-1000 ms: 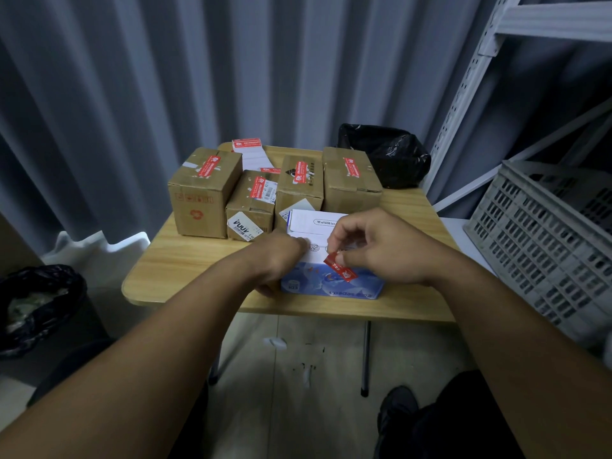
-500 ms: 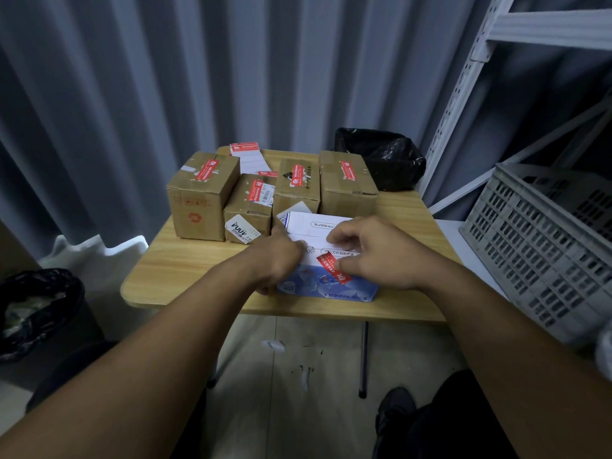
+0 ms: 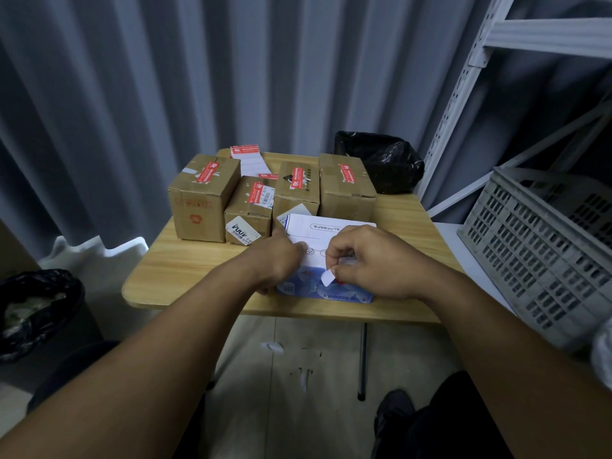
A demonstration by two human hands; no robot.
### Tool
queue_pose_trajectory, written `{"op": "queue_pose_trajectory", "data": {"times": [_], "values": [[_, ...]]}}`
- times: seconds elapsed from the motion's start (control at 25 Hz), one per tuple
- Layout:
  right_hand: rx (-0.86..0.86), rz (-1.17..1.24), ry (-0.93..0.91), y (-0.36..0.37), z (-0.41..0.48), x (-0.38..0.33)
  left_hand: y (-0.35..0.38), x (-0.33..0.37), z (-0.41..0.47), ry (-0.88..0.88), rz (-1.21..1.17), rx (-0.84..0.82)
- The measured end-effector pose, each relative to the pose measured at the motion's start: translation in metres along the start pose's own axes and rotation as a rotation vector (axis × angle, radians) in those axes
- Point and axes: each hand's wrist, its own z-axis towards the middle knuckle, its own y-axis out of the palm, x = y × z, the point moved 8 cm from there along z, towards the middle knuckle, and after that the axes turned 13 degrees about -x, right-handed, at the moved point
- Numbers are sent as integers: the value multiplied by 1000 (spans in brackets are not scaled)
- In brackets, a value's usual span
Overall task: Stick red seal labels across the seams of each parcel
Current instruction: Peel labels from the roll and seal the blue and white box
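The right hand is pinching a red seal label directly over the white-and-blue parcel, which the left hand is gripping at the near edge of the tabletop.

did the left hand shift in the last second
No, the left hand keeps gripping the left end of the white and blue parcel.
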Motion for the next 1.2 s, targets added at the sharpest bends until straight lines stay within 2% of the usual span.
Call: {"op": "queue_pose_trajectory", "data": {"times": [0.6, 1.0, 1.2], "values": [[-113, 53, -62, -1, -7, 0, 0, 2, 0, -11, 73, -29], [-122, 57, -69, -1, -13, -1, -1, 3, -3, -23, 87, -14], [-168, 194, -62, -2, -19, -5, 2, 6, 0, -20, 128, -26]]}}
